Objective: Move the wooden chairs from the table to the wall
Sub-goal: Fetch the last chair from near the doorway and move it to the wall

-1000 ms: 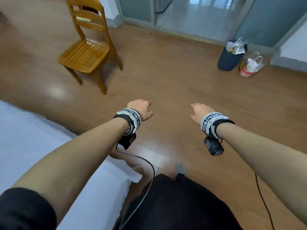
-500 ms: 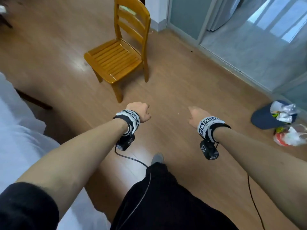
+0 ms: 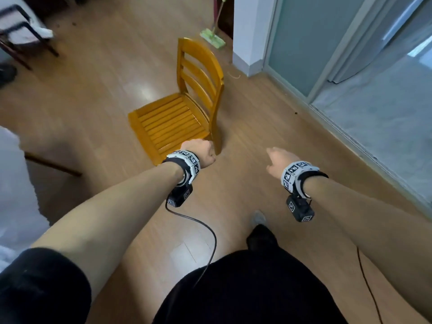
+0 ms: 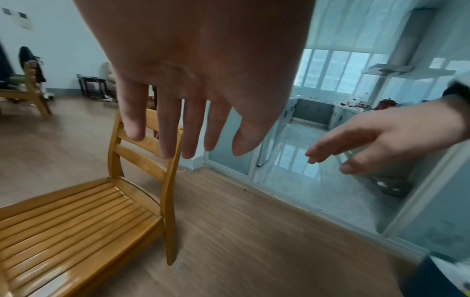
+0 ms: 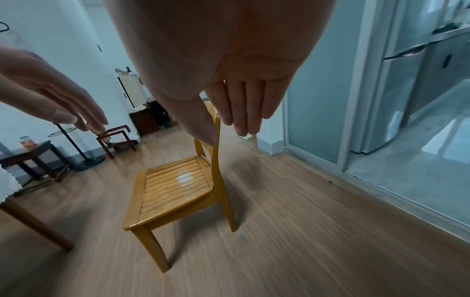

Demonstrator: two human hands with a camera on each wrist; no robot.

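Observation:
A yellow wooden chair [image 3: 173,120] with a slatted seat and ladder back stands alone on the wood floor, its back toward the glass doors. The same chair [image 4: 76,217] fills the lower left of the left wrist view, and the chair [image 5: 178,186] shows whole in the right wrist view. My left hand [image 3: 201,153] hovers over the seat's near corner, fingers straight and holding nothing. My right hand [image 3: 278,160] hangs to the right of the chair, fingers also straight and empty. A second wooden chair [image 4: 28,90] stands far off by the back wall.
The white-clothed table [image 3: 14,183] lies at the left edge, one leg showing. Sliding glass doors [image 3: 350,78] run along the right. A green mop [image 3: 212,38] leans by the white pillar. A dark armchair [image 3: 21,36] and side table [image 5: 33,158] stand at the far left.
I have turned and walked closer to the chair, which now sits just in front of my left hand. Both hands stay empty and outstretched. The bin and bags have left the view.

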